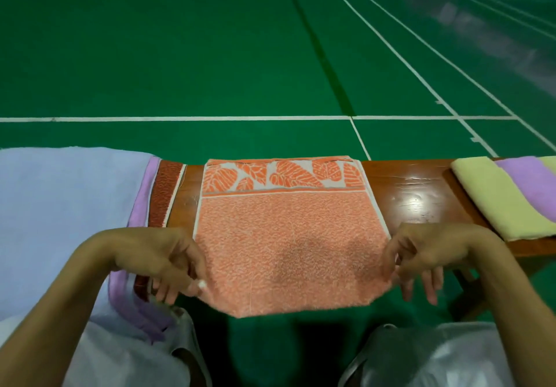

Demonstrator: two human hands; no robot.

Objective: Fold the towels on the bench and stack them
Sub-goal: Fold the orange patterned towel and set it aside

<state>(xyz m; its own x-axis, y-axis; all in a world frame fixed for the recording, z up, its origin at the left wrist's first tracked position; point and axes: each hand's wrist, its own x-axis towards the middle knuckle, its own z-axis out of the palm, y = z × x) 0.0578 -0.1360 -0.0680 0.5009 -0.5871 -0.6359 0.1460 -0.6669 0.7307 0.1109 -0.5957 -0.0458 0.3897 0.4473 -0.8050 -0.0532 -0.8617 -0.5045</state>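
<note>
No legible text, label, brand or number found. Orange towel (288, 236) printed with leaf pattern only (no lettering). Court floor (180, 55) marked with plain white lines only.

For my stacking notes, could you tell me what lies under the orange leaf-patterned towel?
Glossy brown wooden bench shows either side; anything directly beneath the orange leaf-patterned towel is covered.
</note>
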